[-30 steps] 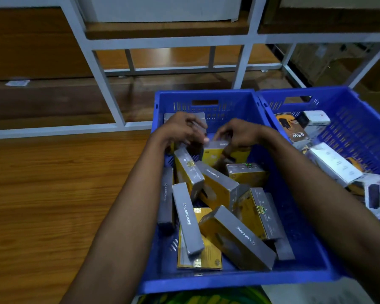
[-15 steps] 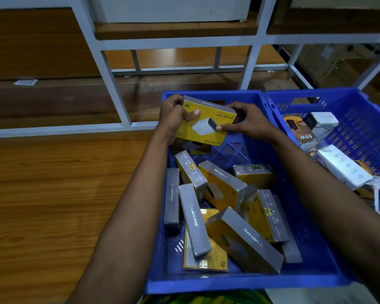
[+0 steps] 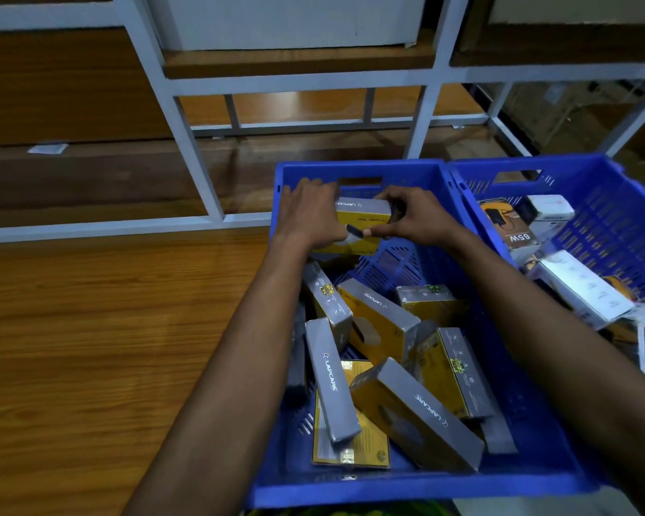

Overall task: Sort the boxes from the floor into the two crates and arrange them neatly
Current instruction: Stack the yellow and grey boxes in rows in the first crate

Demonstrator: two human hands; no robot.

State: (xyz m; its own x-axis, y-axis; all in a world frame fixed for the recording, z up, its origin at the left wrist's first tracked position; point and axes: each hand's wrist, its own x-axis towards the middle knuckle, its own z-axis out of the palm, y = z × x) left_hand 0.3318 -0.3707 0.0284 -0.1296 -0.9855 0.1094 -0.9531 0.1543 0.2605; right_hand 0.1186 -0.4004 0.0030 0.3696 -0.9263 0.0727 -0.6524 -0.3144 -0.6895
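The big blue plastic crate (image 3: 406,487) in front of me holds yellow and grey cardboard boxes (image 3: 417,415) lying all mixed up. A second blue plastic crate (image 3: 611,217) sits right beside it on the right, with white boxes (image 3: 581,288) inside. I think I am tidying the first crate. My left hand (image 3: 310,214) and right hand (image 3: 414,217) both grip one yellow box with a grey top (image 3: 364,214) at the far left corner. Next, I think, I must stand it straight against the far wall and let go.
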